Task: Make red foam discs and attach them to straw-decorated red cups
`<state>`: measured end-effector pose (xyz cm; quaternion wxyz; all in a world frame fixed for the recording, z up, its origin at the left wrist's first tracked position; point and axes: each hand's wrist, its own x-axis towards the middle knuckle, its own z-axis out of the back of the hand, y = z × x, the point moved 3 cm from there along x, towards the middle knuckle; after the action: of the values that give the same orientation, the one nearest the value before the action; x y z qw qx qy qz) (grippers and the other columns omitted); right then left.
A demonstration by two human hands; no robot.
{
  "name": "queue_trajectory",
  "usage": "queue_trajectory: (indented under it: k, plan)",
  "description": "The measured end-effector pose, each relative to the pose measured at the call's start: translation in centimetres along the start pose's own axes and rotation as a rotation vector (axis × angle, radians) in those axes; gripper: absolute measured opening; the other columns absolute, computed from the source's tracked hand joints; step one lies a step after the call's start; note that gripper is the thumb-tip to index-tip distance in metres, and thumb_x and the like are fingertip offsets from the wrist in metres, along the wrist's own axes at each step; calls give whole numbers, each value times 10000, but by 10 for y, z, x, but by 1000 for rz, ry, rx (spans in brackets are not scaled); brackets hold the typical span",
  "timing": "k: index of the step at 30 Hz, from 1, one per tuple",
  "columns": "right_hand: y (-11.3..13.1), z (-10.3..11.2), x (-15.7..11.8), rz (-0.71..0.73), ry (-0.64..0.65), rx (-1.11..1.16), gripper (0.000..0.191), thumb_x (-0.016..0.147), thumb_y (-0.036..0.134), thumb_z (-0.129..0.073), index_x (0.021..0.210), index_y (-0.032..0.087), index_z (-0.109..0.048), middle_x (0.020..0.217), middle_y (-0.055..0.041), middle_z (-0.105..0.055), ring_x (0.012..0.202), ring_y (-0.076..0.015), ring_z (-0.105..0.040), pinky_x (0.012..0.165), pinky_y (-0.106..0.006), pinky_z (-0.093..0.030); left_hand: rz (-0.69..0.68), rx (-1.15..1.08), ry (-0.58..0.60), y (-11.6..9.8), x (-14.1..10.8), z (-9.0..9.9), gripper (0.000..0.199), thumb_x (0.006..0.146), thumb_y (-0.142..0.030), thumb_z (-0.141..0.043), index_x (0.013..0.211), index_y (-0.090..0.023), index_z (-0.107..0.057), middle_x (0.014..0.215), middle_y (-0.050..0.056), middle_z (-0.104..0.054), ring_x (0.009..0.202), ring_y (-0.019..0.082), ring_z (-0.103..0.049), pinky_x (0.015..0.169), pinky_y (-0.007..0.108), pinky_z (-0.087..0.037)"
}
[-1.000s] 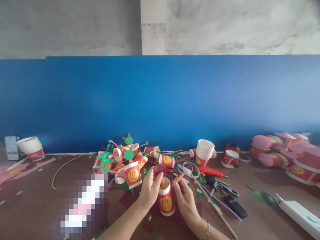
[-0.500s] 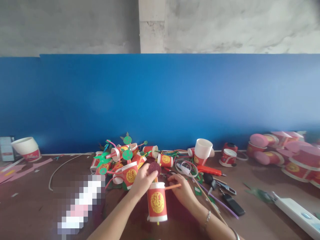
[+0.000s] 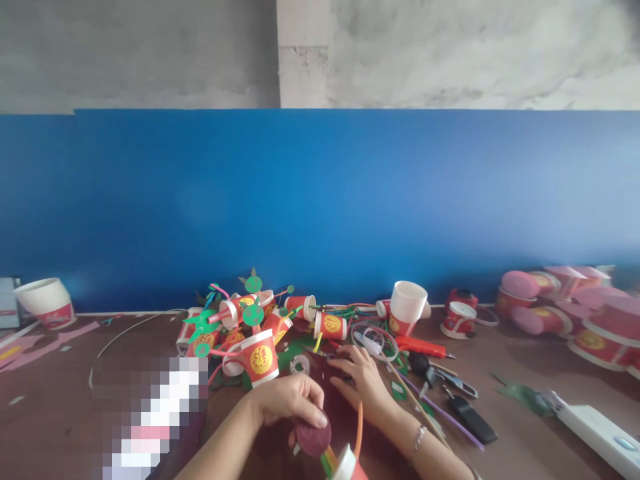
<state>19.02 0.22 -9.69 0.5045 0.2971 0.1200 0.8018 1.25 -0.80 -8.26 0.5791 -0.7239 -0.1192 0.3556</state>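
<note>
My left hand pinches a dark maroon paper disc near the front edge of the view. The disc joins a paper cup by yellow and green straws, and only the cup's white rim and a bit of red show. An orange straw sticks up from the cup, in front of my right wrist. Palm down over the table, my right hand has its fingers spread beside what looks like a pair of scissors, partly hidden. A white tape roll lies between the hands.
Red paper cups with green paper cutouts are heaped behind my left hand. A tall white cup, an orange-red tool, keys with a black fob and a white glue gun-like device lie rightward. Pink-topped cups stand far right.
My left hand has brought the disc and cup down toward me, tilting the cup partly out of view. My right hand has left the orange straw, its fingers now spread over the table.
</note>
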Motion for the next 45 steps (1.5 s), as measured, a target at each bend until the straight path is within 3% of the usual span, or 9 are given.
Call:
queue_trajectory:
  k: [3,5,12,16,22,28,34,42,45]
  plan:
    - [5,-2,-2,27,37,-60,323,805,340,-607,1120,308,-673,1399,-79,-447,1297,-340,-338,1019,-501,-316,44,-7,88,6,1,0,287,470,-365,-796,566,-184,-594,473,-28,-580,298,78,-407,273,177,-228]
    - [6,-5,-2,12,51,-85,342,791,348,-621,1124,288,-668,1453,-73,-385,1350,-338,-262,1054,-505,-272,37,-10,74,8,4,1,301,462,-374,-806,571,-180,-603,481,-24,-587,315,86,-438,283,181,-266]
    - [4,-9,-1,7,77,-148,278,766,312,-645,1028,244,-706,1452,-102,-392,1371,-337,-235,1050,-499,-270,-173,39,-278,9,19,1,221,569,-311,-754,686,-163,-640,572,-22,-603,500,100,-529,461,193,-387]
    - [5,-8,0,42,41,-152,175,814,281,-598,922,245,-731,1387,-95,-474,1330,-321,-317,1027,-484,-301,-286,58,-421,8,25,6,209,676,-329,-666,774,-153,-613,621,-24,-589,524,99,-523,482,198,-376]
    - [-1,-7,2,72,-158,-63,209,864,163,-505,769,200,-687,1159,-94,-616,1113,-269,-513,918,-437,-410,-413,141,-631,7,25,12,123,779,-280,-547,827,-170,-572,700,-20,-585,432,95,-511,459,233,-396]
    - [7,1,-1,200,-275,47,186,926,169,-437,861,198,-609,1022,-82,-626,985,-225,-543,852,-403,-440,-732,753,-733,2,17,-2,219,817,-175,-579,1024,-222,-632,1001,56,-659,901,217,-610,838,357,-477]
    - [12,1,-3,247,-248,93,161,928,165,-447,850,200,-583,936,-59,-617,907,-203,-545,822,-381,-434,-716,857,-781,2,16,-5,174,831,-102,-559,942,-206,-643,900,44,-686,871,208,-625,805,335,-499]
    - [9,-1,-1,152,-196,77,212,883,215,-537,689,189,-619,858,-49,-644,844,-203,-570,772,-354,-436,-747,849,-935,6,16,3,119,862,-138,-485,816,-195,-580,792,43,-660,784,203,-634,720,312,-497]
    - [8,1,0,115,-171,37,220,894,221,-510,738,203,-664,881,-49,-661,859,-205,-581,780,-348,-434,-738,806,-957,8,16,5,100,881,-184,-468,825,-203,-549,775,37,-657,744,193,-645,681,290,-497]
